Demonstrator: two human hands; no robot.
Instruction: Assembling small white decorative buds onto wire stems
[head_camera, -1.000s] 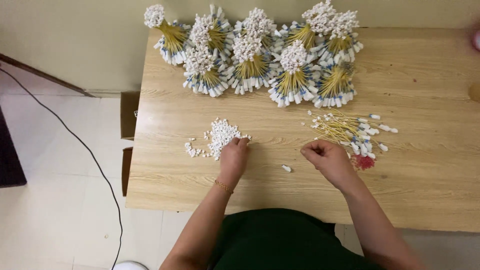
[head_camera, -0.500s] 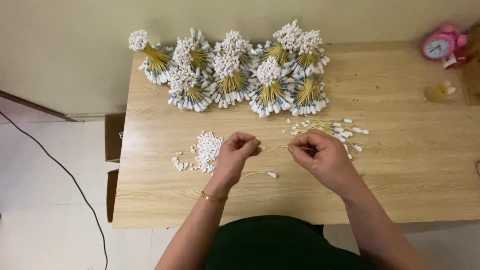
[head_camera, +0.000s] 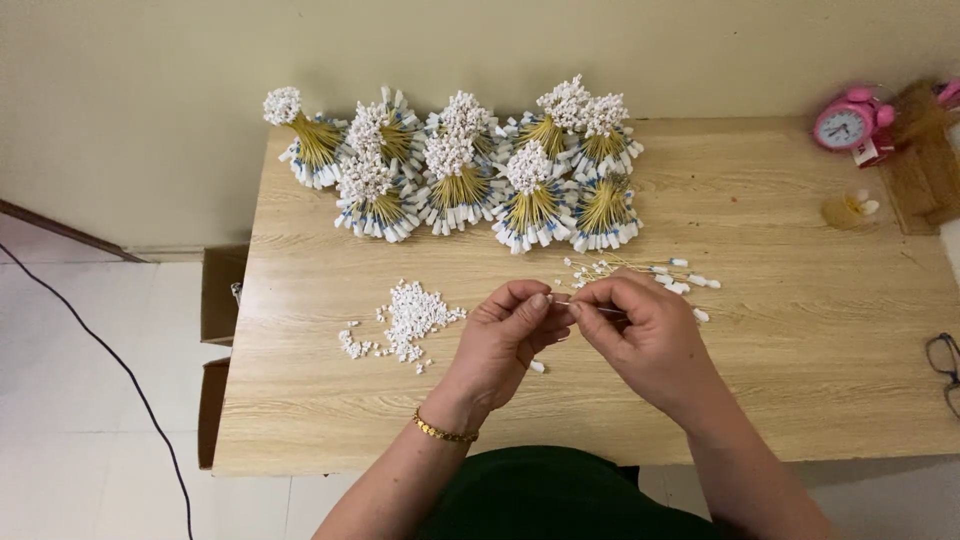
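My left hand (head_camera: 505, 340) and my right hand (head_camera: 640, 330) meet above the wooden table (head_camera: 780, 330), fingertips pinched together on a thin stick (head_camera: 590, 307). The left fingers seem to press a small white bead onto its end. A pile of small white beads (head_camera: 408, 318) lies left of my left hand. Loose yellow sticks with white tips (head_camera: 640, 270) lie just behind my right hand. One stray white bead (head_camera: 537, 367) rests under my hands.
Several finished bundles of yellow sticks with white tops and blue-white bases (head_camera: 460, 170) stand along the table's back edge. A pink alarm clock (head_camera: 848, 122) sits at the back right, glasses (head_camera: 943, 358) at the right edge. A black cable (head_camera: 100, 350) crosses the floor.
My left hand left the bead pile and my right hand left the loose sticks; both rose and came together at the middle. The view shifted right, revealing the clock and glasses.
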